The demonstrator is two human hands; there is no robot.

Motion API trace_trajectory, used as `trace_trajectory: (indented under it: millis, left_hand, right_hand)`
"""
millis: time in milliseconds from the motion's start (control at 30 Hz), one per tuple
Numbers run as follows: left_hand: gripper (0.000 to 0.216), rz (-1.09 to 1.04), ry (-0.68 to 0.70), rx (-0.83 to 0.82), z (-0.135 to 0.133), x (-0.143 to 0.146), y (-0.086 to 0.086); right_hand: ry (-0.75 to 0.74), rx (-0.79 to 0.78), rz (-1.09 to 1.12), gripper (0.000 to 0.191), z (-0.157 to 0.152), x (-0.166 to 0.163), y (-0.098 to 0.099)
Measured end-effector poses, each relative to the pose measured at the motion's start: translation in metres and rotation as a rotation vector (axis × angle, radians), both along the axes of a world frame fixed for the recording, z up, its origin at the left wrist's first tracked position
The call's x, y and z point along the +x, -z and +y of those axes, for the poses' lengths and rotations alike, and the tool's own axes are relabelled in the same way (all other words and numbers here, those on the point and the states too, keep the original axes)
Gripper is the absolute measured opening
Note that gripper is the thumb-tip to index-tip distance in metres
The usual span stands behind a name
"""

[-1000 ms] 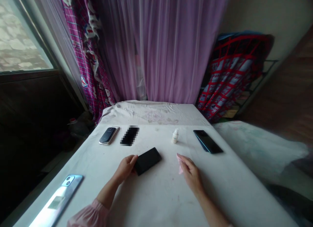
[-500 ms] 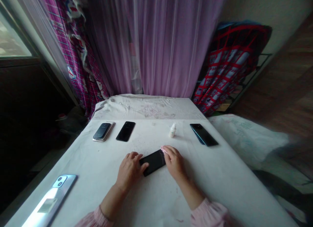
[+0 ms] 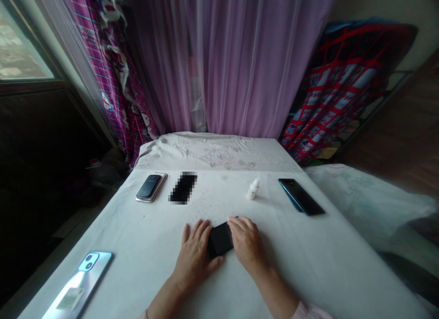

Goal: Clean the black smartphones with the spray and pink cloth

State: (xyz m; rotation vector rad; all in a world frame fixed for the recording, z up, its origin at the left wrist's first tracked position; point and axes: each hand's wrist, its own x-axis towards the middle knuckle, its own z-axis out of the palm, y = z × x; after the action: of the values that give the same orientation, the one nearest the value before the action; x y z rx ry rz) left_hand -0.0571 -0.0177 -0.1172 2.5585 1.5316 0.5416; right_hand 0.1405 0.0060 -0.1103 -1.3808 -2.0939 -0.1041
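A black phone (image 3: 220, 240) lies on the white-covered table, tilted up to the right, with a dark side facing up. My left hand (image 3: 194, 252) holds its left end, thumb along the near edge and fingers across the far side. Over the right end, my right hand (image 3: 247, 240) presses down with fingers bent together. The pink cloth seen in that hand a moment earlier is now mostly hidden under the fingers. Beyond the right hand stands a small white bottle (image 3: 253, 190), upright and apart from both hands.
On the left are a silver-blue phone (image 3: 80, 284), a stacked pair of phones (image 3: 150, 188) and a pixelated black phone (image 3: 183, 188). Two overlapped dark phones (image 3: 302, 197) lie at right. A purple curtain (image 3: 240, 62) hangs behind the white tablecloth (image 3: 219, 181).
The left hand has spread its fingers and slid further over the phone. The right hand has turned more over its end, covering the cloth. The view has shifted slightly.
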Motion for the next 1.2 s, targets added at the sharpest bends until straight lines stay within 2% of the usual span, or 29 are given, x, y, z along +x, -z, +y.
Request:
trace_trajectory:
  millis: [200, 433, 533, 767, 867, 1067, 1200]
  left_hand:
    - [0.072, -0.002, 0.031, -0.021, 0.000, 0.002, -0.002]
    - [0.070, -0.003, 0.039, -0.052, -0.001, 0.001, -0.004]
    - [0.070, -0.003, 0.049, -0.047, -0.002, 0.000, -0.006]
    - [0.073, -0.006, 0.048, -0.025, -0.002, 0.000, -0.002]
    - [0.072, -0.012, 0.046, -0.030, -0.001, 0.000, -0.001]
    - [0.070, -0.014, 0.053, -0.034, 0.000, 0.000, -0.006]
    - [0.071, -0.018, 0.050, -0.025, 0.000, 0.000, -0.004]
  right_hand:
    - [-0.131, 0.005, 0.062, 0.033, -0.008, -0.015, 0.004]
    - [0.009, -0.017, 0.145, 0.036, 0.007, 0.018, 0.005]
    - [0.030, -0.027, 0.138, 0.036, 0.006, 0.017, 0.005]
    - [-0.128, -0.059, 0.093, 0.036, -0.016, -0.023, 0.002]
    - [-0.113, -0.072, 0.109, 0.037, -0.014, -0.014, 0.002]
    - [0.024, -0.030, 0.155, 0.038, -0.003, 0.017, 0.001]
    - [-0.064, -0.026, 0.131, 0.038, -0.022, 0.004, 0.001]
